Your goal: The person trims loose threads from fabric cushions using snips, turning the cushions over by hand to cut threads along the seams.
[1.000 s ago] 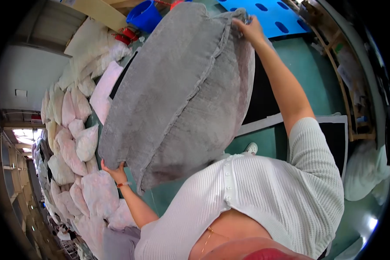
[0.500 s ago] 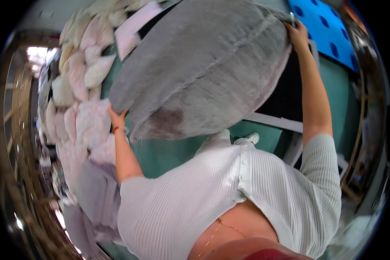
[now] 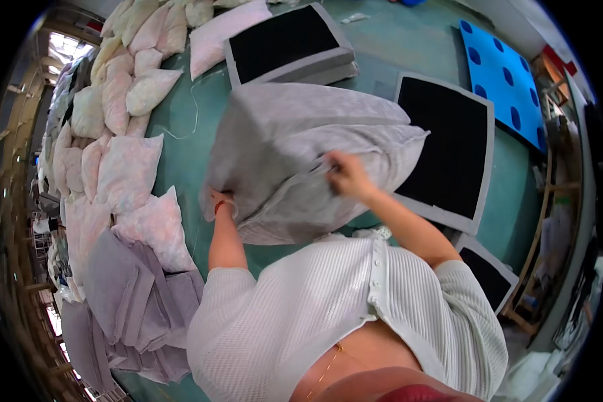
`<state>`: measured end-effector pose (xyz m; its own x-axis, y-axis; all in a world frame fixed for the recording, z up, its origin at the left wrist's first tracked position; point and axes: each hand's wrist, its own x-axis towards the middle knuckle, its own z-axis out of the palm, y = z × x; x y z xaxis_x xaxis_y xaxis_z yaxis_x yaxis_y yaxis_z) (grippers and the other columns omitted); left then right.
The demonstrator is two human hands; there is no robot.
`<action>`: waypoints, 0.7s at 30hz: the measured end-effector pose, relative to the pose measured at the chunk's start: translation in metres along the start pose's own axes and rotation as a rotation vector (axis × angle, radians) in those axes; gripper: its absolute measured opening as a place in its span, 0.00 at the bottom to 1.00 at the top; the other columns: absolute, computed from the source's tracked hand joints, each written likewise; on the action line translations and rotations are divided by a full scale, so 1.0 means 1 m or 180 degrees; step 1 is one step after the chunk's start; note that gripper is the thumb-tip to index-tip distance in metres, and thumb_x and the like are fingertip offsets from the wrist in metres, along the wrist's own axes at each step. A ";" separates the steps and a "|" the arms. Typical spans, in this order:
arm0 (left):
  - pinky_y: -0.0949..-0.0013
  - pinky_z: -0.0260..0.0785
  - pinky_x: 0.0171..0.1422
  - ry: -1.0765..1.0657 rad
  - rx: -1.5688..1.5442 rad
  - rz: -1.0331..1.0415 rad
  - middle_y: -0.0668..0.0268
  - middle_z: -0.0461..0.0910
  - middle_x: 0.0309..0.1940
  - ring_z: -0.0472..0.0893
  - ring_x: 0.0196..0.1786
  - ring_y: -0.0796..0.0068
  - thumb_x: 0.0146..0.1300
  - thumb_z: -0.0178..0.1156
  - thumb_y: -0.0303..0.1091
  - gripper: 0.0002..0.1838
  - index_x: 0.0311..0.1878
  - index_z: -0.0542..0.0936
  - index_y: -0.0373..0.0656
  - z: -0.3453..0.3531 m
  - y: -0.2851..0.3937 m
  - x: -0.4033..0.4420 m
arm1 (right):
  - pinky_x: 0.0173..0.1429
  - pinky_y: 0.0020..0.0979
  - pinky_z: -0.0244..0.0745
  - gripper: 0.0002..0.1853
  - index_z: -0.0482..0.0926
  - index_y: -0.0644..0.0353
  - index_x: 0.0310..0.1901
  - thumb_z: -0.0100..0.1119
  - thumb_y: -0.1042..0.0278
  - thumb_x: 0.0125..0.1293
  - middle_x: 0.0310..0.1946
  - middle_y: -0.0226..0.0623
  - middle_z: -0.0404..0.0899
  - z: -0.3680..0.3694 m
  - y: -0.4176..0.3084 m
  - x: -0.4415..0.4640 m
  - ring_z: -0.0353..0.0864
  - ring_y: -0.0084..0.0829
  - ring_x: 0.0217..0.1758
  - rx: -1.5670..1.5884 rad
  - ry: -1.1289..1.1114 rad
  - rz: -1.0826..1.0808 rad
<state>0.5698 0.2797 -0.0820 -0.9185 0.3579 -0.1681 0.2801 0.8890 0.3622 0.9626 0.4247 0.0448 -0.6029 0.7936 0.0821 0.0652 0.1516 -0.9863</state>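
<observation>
Clerk: Nearest entries, with the wearer's chest as the dial's centre?

Checker: Left hand (image 3: 221, 197), 10 o'clock: closed, it seems, on a lower corner of the grey cushion (image 3: 291, 151); red band (image 3: 218, 207) at the wrist. Right hand (image 3: 350, 175), 12 o'clock: well apart from the left, fingers curled, against the cushion's front near its slanting seam (image 3: 285, 185). Blurred; whether it grips anything, I cannot tell.

Clerk: And the cushion?

Checker: One, large, plump, plush-looking; 12 o'clock, just ahead of the chest, tilted. The corner hold presumably steadies the bulk and leaves the other hand free at the front. Whether its underside bears on the floor is hidden.

Clerk: Beside the wearer?

Checker: Small black pad (image 3: 488, 271), grey-edged, 3 o'clock. Grey cloth pieces (image 3: 120, 291), 9 o'clock, heaped in overlapping layers, likely to save room.

Clerk: Farther out?

Checker: Large black pad (image 3: 442, 147), grey border, 1 o'clock, flat on the green floor (image 3: 388, 50). Stacked pads (image 3: 285, 43), black-topped, just short of 12, one upon another, probably to spare walking space. Pale pillows (image 3: 117, 104), many, 10 o'clock, banked together; being soft, they should bear piling. Wooden rack (image 3: 561, 186), 2 o'clock. Blue sheet (image 3: 499, 87), dark ovals, 1 o'clock, beyond the large pad.
</observation>
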 end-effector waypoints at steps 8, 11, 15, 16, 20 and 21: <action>0.63 0.71 0.44 -0.0363 -0.1365 0.0067 0.55 0.70 0.54 0.77 0.41 0.54 0.54 0.56 0.30 0.38 0.67 0.49 0.48 -0.123 -0.088 -0.032 | 0.38 0.39 0.68 0.15 0.74 0.64 0.38 0.59 0.76 0.44 0.30 0.49 0.76 0.241 -0.006 -0.025 0.75 0.48 0.34 0.0086 -0.1357 -0.0605; 0.67 0.71 0.40 -0.0430 -0.1815 0.0087 0.59 0.66 0.56 0.75 0.43 0.63 0.55 0.54 0.29 0.37 0.67 0.49 0.48 -0.150 -0.113 -0.053 | 0.36 0.40 0.67 0.14 0.73 0.66 0.35 0.60 0.74 0.44 0.27 0.50 0.74 0.295 -0.004 -0.032 0.74 0.48 0.32 0.0388 -0.1595 -0.0624; 0.60 0.67 0.48 -0.0878 -0.2765 -0.0028 0.62 0.59 0.61 0.68 0.54 0.66 0.57 0.54 0.32 0.37 0.67 0.48 0.51 -0.156 -0.151 -0.058 | 0.36 0.39 0.67 0.13 0.74 0.65 0.35 0.60 0.73 0.44 0.27 0.49 0.75 0.310 -0.015 -0.036 0.75 0.48 0.33 0.0337 -0.1936 -0.0335; 0.57 0.64 0.53 -0.1115 -0.3429 -0.0136 0.62 0.59 0.61 0.65 0.57 0.65 0.58 0.55 0.34 0.38 0.68 0.47 0.53 -0.157 -0.144 -0.065 | 0.36 0.39 0.67 0.13 0.74 0.65 0.35 0.60 0.73 0.44 0.27 0.49 0.75 0.313 -0.015 -0.039 0.75 0.48 0.33 0.0289 -0.1926 -0.0258; 0.60 0.53 0.64 -0.0050 -0.1458 0.0888 0.52 0.56 0.63 0.59 0.64 0.58 0.52 0.64 0.44 0.45 0.65 0.49 0.35 -0.146 -0.158 -0.072 | 0.36 0.38 0.68 0.12 0.74 0.63 0.34 0.61 0.73 0.45 0.26 0.46 0.75 0.337 -0.018 -0.048 0.75 0.45 0.32 0.0406 -0.2136 -0.0342; 0.62 0.53 0.65 0.0032 -0.1252 0.0962 0.47 0.57 0.62 0.59 0.64 0.57 0.49 0.67 0.46 0.47 0.62 0.51 0.27 -0.146 -0.158 -0.070 | 0.35 0.37 0.67 0.13 0.74 0.62 0.34 0.62 0.73 0.45 0.25 0.44 0.74 0.342 -0.018 -0.050 0.75 0.43 0.30 0.0464 -0.2237 -0.0355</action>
<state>0.5490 0.0727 0.0069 -0.8156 0.5786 0.0059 0.4096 0.5701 0.7122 0.7194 0.1804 0.0094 -0.9715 0.2044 0.1202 -0.1035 0.0906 -0.9905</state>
